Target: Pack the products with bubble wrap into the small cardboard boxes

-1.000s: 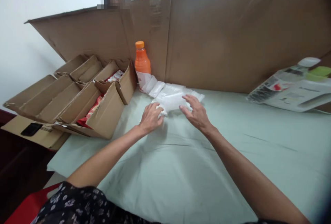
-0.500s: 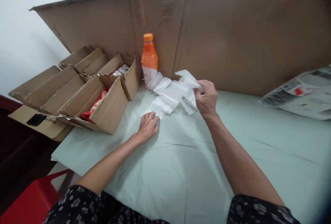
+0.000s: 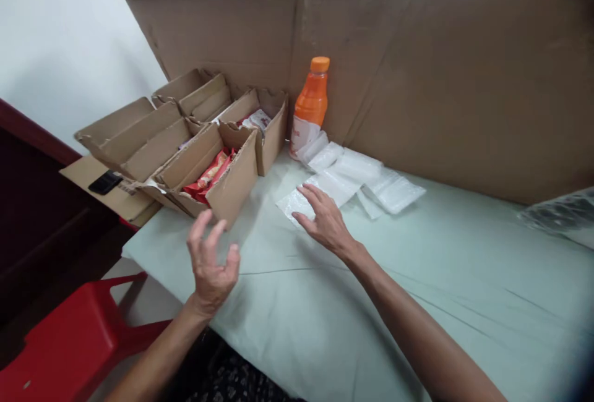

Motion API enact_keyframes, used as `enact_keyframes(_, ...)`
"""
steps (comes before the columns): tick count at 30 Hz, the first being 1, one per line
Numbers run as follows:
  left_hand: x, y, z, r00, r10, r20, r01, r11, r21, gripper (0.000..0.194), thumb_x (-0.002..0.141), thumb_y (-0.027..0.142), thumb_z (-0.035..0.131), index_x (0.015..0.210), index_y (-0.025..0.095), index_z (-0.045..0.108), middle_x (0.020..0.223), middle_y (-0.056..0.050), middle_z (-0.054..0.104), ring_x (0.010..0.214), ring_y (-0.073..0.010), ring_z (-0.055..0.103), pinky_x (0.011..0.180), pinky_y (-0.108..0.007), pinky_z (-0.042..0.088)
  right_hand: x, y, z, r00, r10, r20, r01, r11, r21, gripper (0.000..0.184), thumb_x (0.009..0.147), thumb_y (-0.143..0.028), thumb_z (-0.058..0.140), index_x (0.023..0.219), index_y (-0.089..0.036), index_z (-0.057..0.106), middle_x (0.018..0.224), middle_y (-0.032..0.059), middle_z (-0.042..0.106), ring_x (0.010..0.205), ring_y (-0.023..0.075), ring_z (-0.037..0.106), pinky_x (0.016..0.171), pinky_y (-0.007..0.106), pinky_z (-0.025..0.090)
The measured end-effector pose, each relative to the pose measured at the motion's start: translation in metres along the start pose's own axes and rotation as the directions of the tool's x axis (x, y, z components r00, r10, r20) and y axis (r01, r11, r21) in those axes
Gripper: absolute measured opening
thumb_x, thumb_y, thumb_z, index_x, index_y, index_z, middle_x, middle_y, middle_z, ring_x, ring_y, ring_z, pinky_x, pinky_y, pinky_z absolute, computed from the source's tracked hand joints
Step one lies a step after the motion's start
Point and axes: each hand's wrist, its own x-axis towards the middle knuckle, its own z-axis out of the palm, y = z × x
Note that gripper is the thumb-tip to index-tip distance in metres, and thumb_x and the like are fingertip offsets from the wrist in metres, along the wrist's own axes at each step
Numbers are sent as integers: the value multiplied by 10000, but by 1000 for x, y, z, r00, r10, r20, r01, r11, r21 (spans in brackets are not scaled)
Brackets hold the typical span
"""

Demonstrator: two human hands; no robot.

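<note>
My right hand (image 3: 325, 222) lies flat, fingers stretched out, on the near corner of a bubble-wrap bag (image 3: 297, 203) on the pale green table (image 3: 417, 290). More clear plastic bags (image 3: 371, 179) lie spread just beyond it. My left hand (image 3: 211, 260) hovers above the table's left edge, fingers apart and curled, holding nothing. It is nearest the open cardboard box (image 3: 223, 173) with red snack packets (image 3: 208, 176) inside.
An orange bottle (image 3: 310, 108) stands behind the bags against a tall cardboard wall (image 3: 417, 68). More open cardboard boxes (image 3: 139, 136) sit at left, with a black object (image 3: 106, 182) on a flat one. A red plastic stool (image 3: 69, 346) is below left. A person's head shows behind the cardboard.
My right hand has put down the raised bag and now presses flat on the near bubble-wrap bag. My left hand lifted off the table and pulled back, open. The view shifted left.
</note>
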Motion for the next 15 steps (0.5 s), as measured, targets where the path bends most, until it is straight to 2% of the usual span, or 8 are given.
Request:
enact_keyframes(1, 2, -5, -10, 998, -46, -48, 47, 999, 24, 585, 883, 216, 600, 1442, 311, 456, 1519, -114, 446, 1439, -318, 437, 1192, -558, 381, 16, -14, 4, 999, -33, -25, 33, 999, 20, 615, 911, -306, 570, 1512, -251, 453, 1540, 142, 488, 1350, 339, 516, 1069, 548, 448)
enact_keyframes(3, 6, -14, -19, 989, -133, -71, 136, 990, 42, 582, 894, 243, 588, 1454, 282, 435, 1511, -132, 448, 1426, -308, 450, 1193, -539, 381, 55, -41, 9, 992, -108, -65, 108, 994, 2, 713, 894, -233, 563, 1575, -246, 353, 1609, 133, 401, 1421, 327, 441, 1094, 535, 419)
enact_keyframes(5, 6, -21, -20, 977, -203, -64, 205, 979, 19, 600, 893, 253, 583, 1468, 257, 413, 1505, -150, 447, 1412, -302, 463, 1179, -518, 402, 98, -64, 11, 979, -199, -49, 196, 979, -63, 703, 867, -141, 566, 1545, -243, 412, 1631, 126, 374, 1459, 321, 384, 1094, 520, 399)
enact_keyframes(7, 3, -29, -18, 964, -258, -63, 257, 966, -30, 640, 885, 251, 589, 1491, 247, 385, 1515, -161, 435, 1418, -307, 452, 1170, -513, 413, 132, -82, 9, 961, -275, 19, 275, 953, -126, 544, 866, -103, 572, 1395, -230, 589, 1593, 124, 442, 1469, 322, 361, 1084, 507, 377)
enact_keyframes(9, -5, -39, -18, 950, -305, -65, 299, 951, -81, 672, 879, 255, 599, 1509, 247, 366, 1524, -167, 428, 1417, -316, 449, 1167, -521, 413, 150, -95, 6, 939, -334, 79, 342, 926, -160, 300, 905, -127, 569, 1148, -212, 723, 1479, 114, 576, 1466, 320, 358, 1083, 493, 342)
enact_keyframes(10, -10, -45, -20, 943, -327, -65, 320, 942, -103, 685, 876, 266, 608, 1514, 247, 361, 1526, -170, 428, 1412, -321, 453, 1166, -526, 411, 152, -100, 4, 928, -359, 99, 371, 913, -167, 223, 926, -149, 564, 1042, -206, 746, 1395, 108, 643, 1452, 315, 374, 1085, 484, 324)
enact_keyframes(12, -20, -58, -25, 925, -375, -60, 363, 921, -142, 724, 863, 301, 634, 1526, 242, 348, 1531, -172, 426, 1398, -331, 465, 1167, -528, 406, 138, -113, -3, 903, -407, 139, 427, 887, -174, 194, 950, -176, 556, 917, -197, 747, 1204, 102, 736, 1351, 298, 478, 1067, 463, 309)
enact_keyframes(15, -38, -73, -31, 899, -437, -15, 429, 889, -157, 753, 847, 380, 662, 1513, 209, 357, 1473, -180, 478, 1344, -341, 516, 1145, -521, 431, 88, -137, -21, 859, -465, 216, 502, 848, -169, 198, 949, -156, 547, 873, -189, 726, 937, 87, 770, 1003, 251, 629, 979, 436, 360)
